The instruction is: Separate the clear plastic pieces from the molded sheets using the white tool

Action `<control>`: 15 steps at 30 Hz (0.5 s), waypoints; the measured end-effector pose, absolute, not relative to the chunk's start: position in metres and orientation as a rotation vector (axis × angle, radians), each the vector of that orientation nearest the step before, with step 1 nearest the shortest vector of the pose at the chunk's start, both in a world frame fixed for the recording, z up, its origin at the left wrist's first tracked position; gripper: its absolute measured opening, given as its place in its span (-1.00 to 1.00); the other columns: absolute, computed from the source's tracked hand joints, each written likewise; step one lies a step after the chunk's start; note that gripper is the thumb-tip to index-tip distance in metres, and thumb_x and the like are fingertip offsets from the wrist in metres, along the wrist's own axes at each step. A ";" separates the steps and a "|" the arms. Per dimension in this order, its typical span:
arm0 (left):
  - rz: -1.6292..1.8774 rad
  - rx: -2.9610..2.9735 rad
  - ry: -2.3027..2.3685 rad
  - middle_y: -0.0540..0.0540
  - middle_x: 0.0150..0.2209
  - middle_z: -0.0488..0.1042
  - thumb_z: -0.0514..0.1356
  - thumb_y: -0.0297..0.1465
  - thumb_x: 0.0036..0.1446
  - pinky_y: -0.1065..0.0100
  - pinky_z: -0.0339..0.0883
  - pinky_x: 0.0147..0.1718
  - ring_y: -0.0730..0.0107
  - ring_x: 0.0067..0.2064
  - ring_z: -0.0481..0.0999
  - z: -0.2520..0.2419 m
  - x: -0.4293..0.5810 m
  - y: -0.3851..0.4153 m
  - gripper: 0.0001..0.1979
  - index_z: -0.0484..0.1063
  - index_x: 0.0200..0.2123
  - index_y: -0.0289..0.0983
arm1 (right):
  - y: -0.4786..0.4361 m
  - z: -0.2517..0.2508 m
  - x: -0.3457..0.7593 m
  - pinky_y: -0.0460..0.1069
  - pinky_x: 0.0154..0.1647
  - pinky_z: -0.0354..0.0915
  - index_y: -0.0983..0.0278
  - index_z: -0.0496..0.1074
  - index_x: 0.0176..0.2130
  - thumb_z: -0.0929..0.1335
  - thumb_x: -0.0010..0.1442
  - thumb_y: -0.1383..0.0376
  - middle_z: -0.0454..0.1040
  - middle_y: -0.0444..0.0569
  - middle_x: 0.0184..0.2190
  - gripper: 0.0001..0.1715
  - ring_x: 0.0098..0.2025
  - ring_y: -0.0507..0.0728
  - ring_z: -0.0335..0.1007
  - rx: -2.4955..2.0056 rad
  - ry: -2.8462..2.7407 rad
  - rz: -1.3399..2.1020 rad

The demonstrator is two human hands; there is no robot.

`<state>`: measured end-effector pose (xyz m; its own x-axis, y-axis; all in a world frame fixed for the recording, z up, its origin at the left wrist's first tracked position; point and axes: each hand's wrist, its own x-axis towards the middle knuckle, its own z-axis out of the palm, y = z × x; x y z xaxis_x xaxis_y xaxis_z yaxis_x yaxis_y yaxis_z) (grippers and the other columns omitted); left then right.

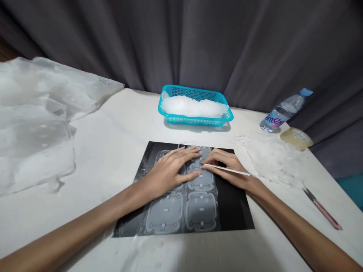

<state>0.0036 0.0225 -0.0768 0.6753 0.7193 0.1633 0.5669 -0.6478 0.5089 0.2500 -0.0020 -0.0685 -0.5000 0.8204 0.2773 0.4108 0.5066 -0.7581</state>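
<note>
Clear plastic sheet (181,196) of moulded shapes lies on the black mat (232,211), mid-worktop (119,128). My left hand (170,170) presses it flat, fingers spread; my right hand (227,166) pinches a thin white stick (229,170), tip at a shape's edge. Best practice, I judge: hold firm beside the tip and work shallow.

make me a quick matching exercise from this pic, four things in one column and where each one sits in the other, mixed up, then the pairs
Things:
1. blue basket
2. water bottle
3. tape roll
4. pink-handled tool

Places:
A. lying near the table's right edge
B. back middle of the table, holding white pieces
C. on its side, far right, by the curtain
D. just in front of the bottle

Pairs: 1-B, 2-C, 3-D, 4-A
</note>
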 end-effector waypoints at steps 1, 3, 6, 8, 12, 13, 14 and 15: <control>0.499 2.471 1.000 -0.11 0.37 0.35 0.20 -0.01 0.34 -0.02 0.17 0.35 0.08 0.39 0.32 -0.077 0.004 0.023 -0.39 0.32 0.34 -0.15 | -0.003 -0.069 0.249 0.00 -0.06 0.35 0.18 0.50 -0.15 0.37 0.42 0.26 0.50 -0.07 -0.19 -0.92 -0.13 0.10 0.46 -1.006 -2.123 0.823; 0.495 2.477 0.999 -0.12 0.37 0.34 0.19 -0.01 0.34 -0.03 0.16 0.36 0.07 0.39 0.31 -0.077 0.004 0.023 -0.39 0.33 0.33 -0.16 | -0.003 -0.070 0.249 0.01 -0.06 0.36 0.19 0.48 -0.14 0.35 0.44 0.26 0.49 -0.05 -0.18 -0.90 -0.12 0.11 0.46 -0.999 -2.151 0.794; 0.484 2.486 1.001 -0.10 0.40 0.30 0.19 -0.01 0.35 -0.03 0.11 0.39 0.09 0.41 0.28 -0.078 0.004 0.023 -0.39 0.32 0.34 -0.14 | -0.005 -0.071 0.253 0.03 -0.07 0.37 0.22 0.46 -0.12 0.31 0.46 0.26 0.48 -0.01 -0.20 -0.87 -0.13 0.12 0.46 -0.946 -2.214 0.718; 0.492 2.485 0.987 -0.08 0.40 0.30 0.19 -0.02 0.35 -0.01 0.08 0.40 0.12 0.42 0.26 -0.078 0.003 0.023 -0.41 0.32 0.33 -0.13 | -0.005 -0.070 0.258 0.02 -0.11 0.37 0.23 0.46 -0.13 0.30 0.46 0.26 0.48 -0.01 -0.22 -0.86 -0.17 0.12 0.45 -0.954 -2.231 0.688; 0.520 2.465 0.959 -0.08 0.38 0.33 0.21 -0.03 0.34 0.00 0.10 0.40 0.13 0.43 0.23 -0.077 0.002 0.022 -0.43 0.33 0.31 -0.12 | -0.006 -0.067 0.264 -0.01 -0.14 0.37 0.21 0.46 -0.15 0.32 0.45 0.26 0.48 -0.05 -0.23 -0.88 -0.19 0.10 0.47 -1.020 -2.229 0.718; 0.526 2.460 0.959 -0.09 0.38 0.33 0.21 -0.03 0.34 -0.01 0.11 0.39 0.12 0.43 0.23 -0.077 0.002 0.022 -0.43 0.33 0.31 -0.12 | -0.006 -0.066 0.263 -0.01 -0.12 0.37 0.21 0.46 -0.14 0.33 0.45 0.26 0.48 -0.05 -0.22 -0.89 -0.17 0.10 0.47 -1.009 -2.238 0.723; 0.532 2.457 0.960 -0.10 0.38 0.33 0.21 -0.03 0.33 -0.02 0.12 0.39 0.11 0.44 0.22 -0.077 0.002 0.023 -0.42 0.33 0.32 -0.12 | -0.005 -0.066 0.262 0.00 -0.09 0.38 0.20 0.46 -0.13 0.33 0.45 0.26 0.49 -0.05 -0.21 -0.90 -0.15 0.10 0.47 -0.992 -2.246 0.726; 0.534 2.456 0.961 -0.10 0.38 0.33 0.21 -0.03 0.34 -0.02 0.12 0.38 0.10 0.44 0.21 -0.077 0.002 0.023 -0.42 0.33 0.32 -0.12 | -0.005 -0.067 0.261 0.00 -0.06 0.38 0.20 0.45 -0.12 0.32 0.45 0.26 0.49 -0.05 -0.19 -0.90 -0.13 0.11 0.47 -0.978 -2.251 0.728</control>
<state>0.0021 0.0227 -0.0766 0.6828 0.7058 0.1887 0.5331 -0.6578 0.5321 0.2605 -0.0045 -0.0666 -0.5677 0.7729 0.2835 0.4604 0.5836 -0.6690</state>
